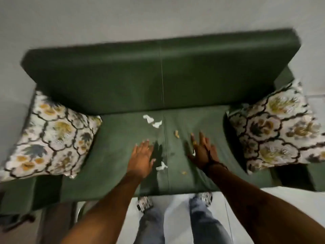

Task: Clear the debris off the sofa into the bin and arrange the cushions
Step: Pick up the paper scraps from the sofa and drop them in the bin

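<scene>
A dark green sofa (123,141) fills the view. White paper scraps (152,121) lie near the back of the seat, another white scrap (161,166) lies beside my left hand, and small tan crumbs (177,134) sit near the centre seam. My left hand (141,159) hovers flat over the seat with fingers spread, holding nothing. My right hand (204,150) is stretched out flat to the right of the seam, also holding nothing. A patterned cushion (51,138) rests at the left end and another cushion (279,127) at the right end.
A grey wall stands behind the sofa backrest (158,67). My legs and patterned shoes (145,203) stand on pale floor at the front edge of the seat. A dark object (15,221) lies on the floor at the lower left. No bin is in view.
</scene>
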Action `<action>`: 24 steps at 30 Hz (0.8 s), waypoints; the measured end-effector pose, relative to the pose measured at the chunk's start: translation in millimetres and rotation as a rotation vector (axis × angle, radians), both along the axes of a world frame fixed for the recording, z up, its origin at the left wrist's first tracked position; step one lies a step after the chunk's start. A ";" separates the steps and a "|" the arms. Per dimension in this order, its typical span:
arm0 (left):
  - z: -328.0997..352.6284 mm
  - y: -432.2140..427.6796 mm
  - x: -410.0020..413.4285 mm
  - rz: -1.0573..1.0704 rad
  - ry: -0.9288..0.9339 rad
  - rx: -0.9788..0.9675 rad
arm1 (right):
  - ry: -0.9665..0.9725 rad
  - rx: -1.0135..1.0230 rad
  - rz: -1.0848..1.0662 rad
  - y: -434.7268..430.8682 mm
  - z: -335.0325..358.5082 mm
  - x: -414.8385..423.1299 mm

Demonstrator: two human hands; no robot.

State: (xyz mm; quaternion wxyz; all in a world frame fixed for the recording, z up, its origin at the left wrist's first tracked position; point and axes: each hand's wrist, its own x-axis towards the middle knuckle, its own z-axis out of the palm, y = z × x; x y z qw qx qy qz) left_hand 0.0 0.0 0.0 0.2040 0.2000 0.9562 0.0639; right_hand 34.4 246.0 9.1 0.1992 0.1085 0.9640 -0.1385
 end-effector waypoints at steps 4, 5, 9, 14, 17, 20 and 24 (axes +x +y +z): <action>-117.8 0.2 51.2 0.125 -0.233 0.023 | -0.197 -0.090 -0.199 -9.6 -128.6 64.7; -139.4 4.5 54.2 0.153 -0.249 0.042 | -0.171 -0.150 -0.382 -9.3 -149.8 66.0; -203.0 21.7 36.1 0.162 -0.252 0.028 | -0.010 -0.186 -0.687 9.3 -208.2 24.8; -235.7 31.1 26.1 0.076 -0.258 0.062 | -0.026 -0.113 -0.518 20.3 -251.2 -7.5; -228.1 23.6 35.1 0.099 -0.115 0.192 | -0.031 -0.163 -0.583 20.8 -250.6 -1.9; -213.4 11.8 35.0 0.163 0.141 0.234 | -0.015 -0.260 -0.571 20.1 -235.1 10.4; -205.7 -8.6 6.9 0.403 0.115 0.208 | -0.010 -0.432 -0.370 1.8 -221.2 47.5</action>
